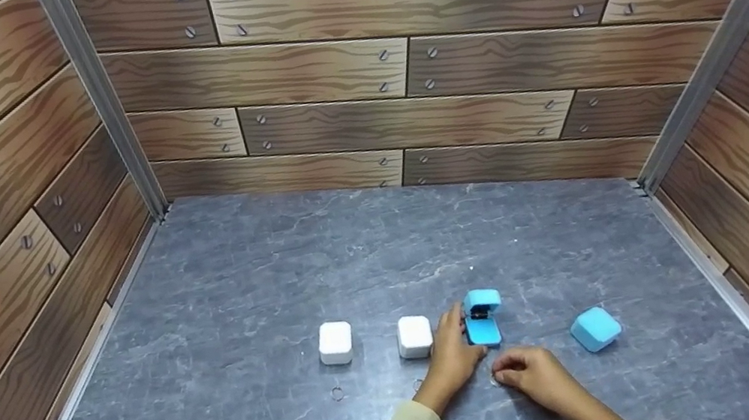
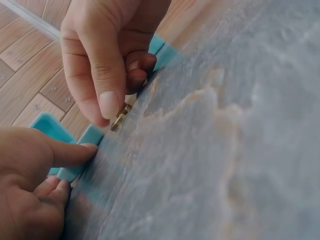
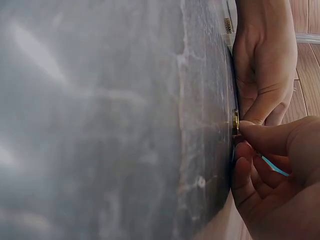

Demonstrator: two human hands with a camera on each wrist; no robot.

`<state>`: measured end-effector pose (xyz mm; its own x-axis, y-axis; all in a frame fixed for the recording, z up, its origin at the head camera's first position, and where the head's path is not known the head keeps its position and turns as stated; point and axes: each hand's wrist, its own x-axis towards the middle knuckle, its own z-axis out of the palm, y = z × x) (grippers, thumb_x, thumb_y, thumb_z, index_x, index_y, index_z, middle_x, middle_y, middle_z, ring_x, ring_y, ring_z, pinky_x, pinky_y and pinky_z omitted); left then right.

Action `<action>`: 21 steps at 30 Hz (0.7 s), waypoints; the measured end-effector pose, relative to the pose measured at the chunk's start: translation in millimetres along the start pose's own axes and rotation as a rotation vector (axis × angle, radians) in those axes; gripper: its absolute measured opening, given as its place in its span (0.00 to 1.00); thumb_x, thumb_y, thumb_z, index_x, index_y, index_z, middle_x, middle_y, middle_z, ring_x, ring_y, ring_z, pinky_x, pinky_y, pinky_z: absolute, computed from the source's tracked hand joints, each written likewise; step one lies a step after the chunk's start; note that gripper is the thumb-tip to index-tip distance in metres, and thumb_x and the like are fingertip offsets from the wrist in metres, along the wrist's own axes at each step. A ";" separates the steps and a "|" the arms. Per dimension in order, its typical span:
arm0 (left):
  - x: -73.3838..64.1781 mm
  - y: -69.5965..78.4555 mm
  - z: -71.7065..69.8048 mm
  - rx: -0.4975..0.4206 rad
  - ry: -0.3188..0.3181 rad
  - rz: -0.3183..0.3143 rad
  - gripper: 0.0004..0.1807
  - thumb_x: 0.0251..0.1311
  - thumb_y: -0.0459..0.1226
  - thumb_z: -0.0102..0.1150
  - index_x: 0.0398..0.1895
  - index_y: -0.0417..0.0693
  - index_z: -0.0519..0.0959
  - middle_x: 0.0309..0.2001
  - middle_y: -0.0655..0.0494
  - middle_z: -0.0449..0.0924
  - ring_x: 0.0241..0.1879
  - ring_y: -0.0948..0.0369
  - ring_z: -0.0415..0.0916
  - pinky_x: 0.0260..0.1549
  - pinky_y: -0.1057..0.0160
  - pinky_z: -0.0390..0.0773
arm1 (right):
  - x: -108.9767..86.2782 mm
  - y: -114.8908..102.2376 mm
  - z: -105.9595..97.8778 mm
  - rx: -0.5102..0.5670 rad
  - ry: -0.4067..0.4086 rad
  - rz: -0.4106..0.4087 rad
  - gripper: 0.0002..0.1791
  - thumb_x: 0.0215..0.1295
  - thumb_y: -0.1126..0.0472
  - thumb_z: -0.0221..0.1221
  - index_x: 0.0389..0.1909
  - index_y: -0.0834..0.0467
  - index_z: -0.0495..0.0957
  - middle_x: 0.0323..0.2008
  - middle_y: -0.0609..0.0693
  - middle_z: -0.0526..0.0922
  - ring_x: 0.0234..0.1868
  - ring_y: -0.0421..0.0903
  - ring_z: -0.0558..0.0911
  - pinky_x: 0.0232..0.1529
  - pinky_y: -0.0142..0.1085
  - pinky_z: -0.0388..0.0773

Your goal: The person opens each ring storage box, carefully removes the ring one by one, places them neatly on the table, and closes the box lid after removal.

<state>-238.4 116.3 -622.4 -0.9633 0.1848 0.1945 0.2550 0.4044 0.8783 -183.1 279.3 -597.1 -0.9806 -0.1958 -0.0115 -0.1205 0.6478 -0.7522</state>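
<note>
Two hands are close together: the left hand (image 1: 454, 358) grips the open blue box (image 1: 484, 331) just to its right, thumb at the front corner, fingers along the near side. The right hand (image 1: 535, 372) pinches a gold ring (image 2: 120, 119) between thumb and forefinger (the ring appears to touch the tabletop (image 1: 241, 278)). Just left of the left hand stands a white box (image 1: 415, 336), with another white box (image 1: 336, 343) farther left. A closed blue box (image 1: 596, 329) sits right of the right hand.
</note>
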 end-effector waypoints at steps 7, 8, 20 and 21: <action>-1.9 0.5 -1.5 0.017 0.000 0.019 0.46 0.46 0.25 0.74 0.72 0.35 0.64 0.60 0.42 0.76 0.59 0.48 0.78 0.60 0.56 0.77 | 0.3 -0.6 -1.7 0.032 0.016 0.035 0.06 0.62 0.62 0.67 0.38 0.60 0.86 0.36 0.51 0.88 0.39 0.42 0.82 0.39 0.30 0.78; -1.6 0.4 -1.3 0.018 -0.001 0.019 0.46 0.46 0.25 0.74 0.72 0.35 0.64 0.59 0.42 0.76 0.59 0.48 0.78 0.60 0.56 0.77 | 0.9 -0.8 -2.2 0.047 0.021 0.061 0.07 0.63 0.61 0.67 0.39 0.60 0.86 0.37 0.51 0.88 0.38 0.43 0.82 0.37 0.31 0.79; -2.1 -0.1 -2.2 -0.013 -0.017 0.033 0.46 0.47 0.24 0.73 0.72 0.33 0.63 0.59 0.41 0.74 0.60 0.48 0.77 0.61 0.57 0.77 | 20.8 6.6 -16.4 0.331 0.217 0.162 0.22 0.69 0.58 0.63 0.57 0.69 0.78 0.39 0.59 0.86 0.34 0.47 0.85 0.36 0.34 0.84; -2.1 0.0 -2.0 -0.021 -0.019 0.030 0.46 0.47 0.24 0.73 0.72 0.33 0.62 0.60 0.40 0.74 0.60 0.47 0.77 0.61 0.58 0.77 | 23.5 7.1 -18.1 0.346 0.233 0.166 0.23 0.70 0.57 0.63 0.58 0.69 0.77 0.41 0.61 0.86 0.36 0.47 0.86 0.38 0.34 0.84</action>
<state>-236.6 114.1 -621.9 -0.9536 0.2136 0.2123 0.2812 0.3793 0.8815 -209.7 292.6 -590.8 -0.9957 0.0869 -0.0322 0.0619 0.3648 -0.9290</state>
